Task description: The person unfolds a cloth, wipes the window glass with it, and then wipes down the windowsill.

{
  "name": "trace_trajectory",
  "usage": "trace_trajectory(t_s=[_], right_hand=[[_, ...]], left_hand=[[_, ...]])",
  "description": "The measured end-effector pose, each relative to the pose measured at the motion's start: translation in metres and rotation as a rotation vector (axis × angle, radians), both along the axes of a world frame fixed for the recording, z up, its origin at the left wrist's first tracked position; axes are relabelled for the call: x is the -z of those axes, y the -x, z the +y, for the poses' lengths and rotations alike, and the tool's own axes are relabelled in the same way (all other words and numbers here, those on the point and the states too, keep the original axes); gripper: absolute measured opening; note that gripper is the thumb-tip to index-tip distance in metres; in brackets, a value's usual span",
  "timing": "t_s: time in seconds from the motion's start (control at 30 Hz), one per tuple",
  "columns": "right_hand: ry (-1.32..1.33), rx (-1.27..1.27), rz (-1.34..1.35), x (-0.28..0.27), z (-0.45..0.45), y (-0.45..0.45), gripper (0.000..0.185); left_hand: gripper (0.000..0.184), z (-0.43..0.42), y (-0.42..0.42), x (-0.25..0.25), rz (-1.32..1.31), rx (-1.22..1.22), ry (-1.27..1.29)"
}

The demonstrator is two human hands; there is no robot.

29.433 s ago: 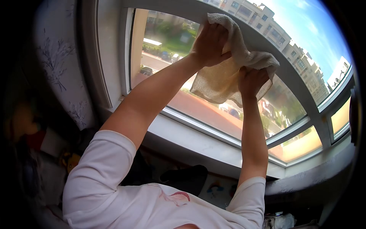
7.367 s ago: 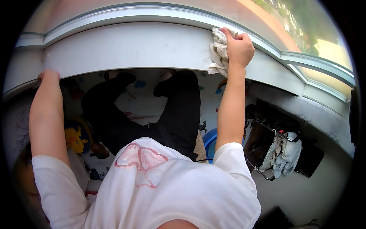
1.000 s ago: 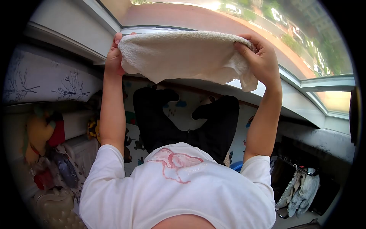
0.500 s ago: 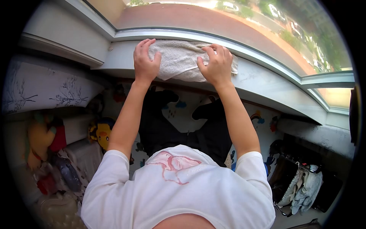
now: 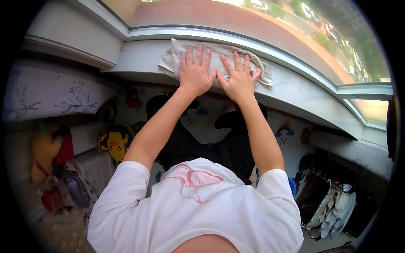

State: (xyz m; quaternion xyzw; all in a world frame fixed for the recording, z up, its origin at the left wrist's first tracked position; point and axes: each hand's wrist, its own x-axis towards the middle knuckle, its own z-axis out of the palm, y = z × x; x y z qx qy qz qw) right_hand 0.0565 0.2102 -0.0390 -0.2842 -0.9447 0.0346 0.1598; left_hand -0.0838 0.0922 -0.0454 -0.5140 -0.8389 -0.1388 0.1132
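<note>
A whitish towel (image 5: 217, 55) lies folded on the pale window sill (image 5: 291, 82), its front edge at the sill's edge. My left hand (image 5: 195, 71) rests flat on the towel's left half with fingers spread. Just to the right, my right hand (image 5: 239, 78) presses on the towel's right half, fingers also spread. The two thumbs nearly touch between the hands. Neither hand grips the cloth.
A window (image 5: 219, 17) in a white frame runs behind the sill. Patterned fabric (image 5: 59, 92) is at the left, above soft toys and a yellow duck-like item (image 5: 114, 141). At the lower right, a dark rack (image 5: 312, 198) holds grey cloths (image 5: 339, 211).
The towel was stretched between both hands above the sill; now it lies on it. Since half a second ago, my hands have come closer together and flattened onto it.
</note>
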Motion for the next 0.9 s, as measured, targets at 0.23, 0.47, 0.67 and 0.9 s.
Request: trace_trajectory(t_s=[0.23, 0.47, 0.67, 0.9], right_hand=[[-0.014, -0.023, 0.015, -0.003, -0.016, -0.019, 0.061], [0.036, -0.116, -0.023, -0.005, -0.013, 0.026, 0.066], [0.114, -0.037, -0.059, -0.005, -0.021, 0.045, 0.067], [0.175, 0.023, -0.099, -0.01, -0.023, 0.014, 0.072]], left_hand=[[0.074, -0.013, -0.014, -0.005, 0.024, 0.037, 0.043], [0.072, -0.023, 0.04, -0.006, 0.0, -0.012, 0.034], [0.07, -0.019, 0.041, -0.003, 0.096, -0.121, 0.071], [0.073, -0.02, 0.016, 0.0, 0.098, -0.048, 0.027]])
